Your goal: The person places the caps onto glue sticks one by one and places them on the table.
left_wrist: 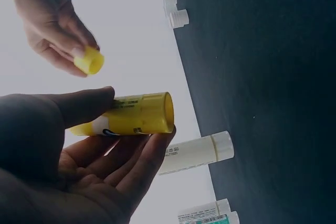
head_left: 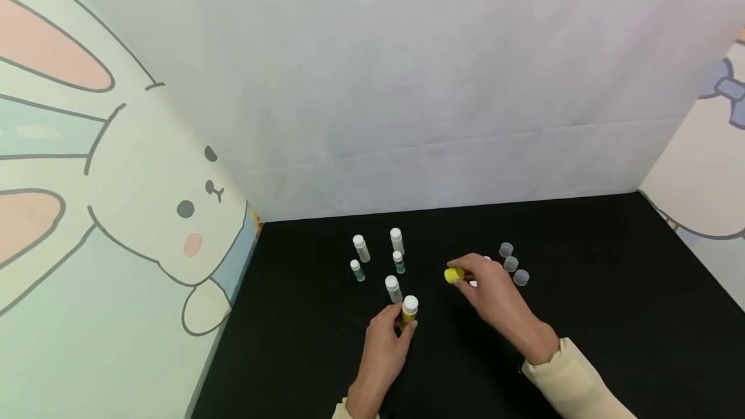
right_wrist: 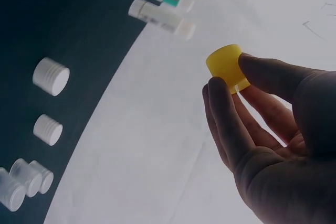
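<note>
My left hand [head_left: 384,344] holds a yellow glue stick [left_wrist: 139,114] upright above the black table, thumb on one side and fingers on the other. Its white top [head_left: 410,303] faces up in the head view. To the right and a little higher, my right hand [head_left: 500,296] pinches a yellow cap [right_wrist: 224,65] between thumb and fingertips, apart from the glue stick. Just behind the left hand stands a white glue stick [head_left: 393,289]. Farther back are two more white glue sticks [head_left: 361,248] and two smaller green-and-white ones [head_left: 357,271], all upright with white tops.
Three translucent caps [head_left: 510,264] stand in a row right of my right hand. Two white caps [right_wrist: 51,76] sit near them, partly hidden by that hand in the head view. A pale cloth wall [head_left: 436,83] rises behind the black table [head_left: 291,341]; a rabbit-print panel [head_left: 134,212] borders the left.
</note>
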The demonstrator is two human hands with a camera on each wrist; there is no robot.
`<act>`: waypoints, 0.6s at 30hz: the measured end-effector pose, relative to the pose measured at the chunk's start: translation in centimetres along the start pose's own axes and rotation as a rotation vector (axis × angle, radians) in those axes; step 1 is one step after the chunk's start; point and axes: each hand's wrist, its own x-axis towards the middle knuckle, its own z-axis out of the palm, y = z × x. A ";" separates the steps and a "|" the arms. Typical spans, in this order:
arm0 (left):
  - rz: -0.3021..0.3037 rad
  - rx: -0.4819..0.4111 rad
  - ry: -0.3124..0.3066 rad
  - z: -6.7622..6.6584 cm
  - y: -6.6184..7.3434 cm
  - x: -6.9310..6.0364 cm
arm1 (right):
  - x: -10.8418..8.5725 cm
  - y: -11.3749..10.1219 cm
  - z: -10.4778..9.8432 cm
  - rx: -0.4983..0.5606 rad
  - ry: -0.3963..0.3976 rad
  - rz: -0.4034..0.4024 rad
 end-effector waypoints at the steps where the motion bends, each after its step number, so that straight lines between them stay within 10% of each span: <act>1: 0.000 0.005 0.001 0.1 0.0 0.0 | -0.1 -0.2 0.0 0.008 -0.004 -0.001; 18: 0.007 0.035 -0.007 0.8 -0.4 0.1 | -1.2 -2.9 0.2 0.123 -0.140 -0.066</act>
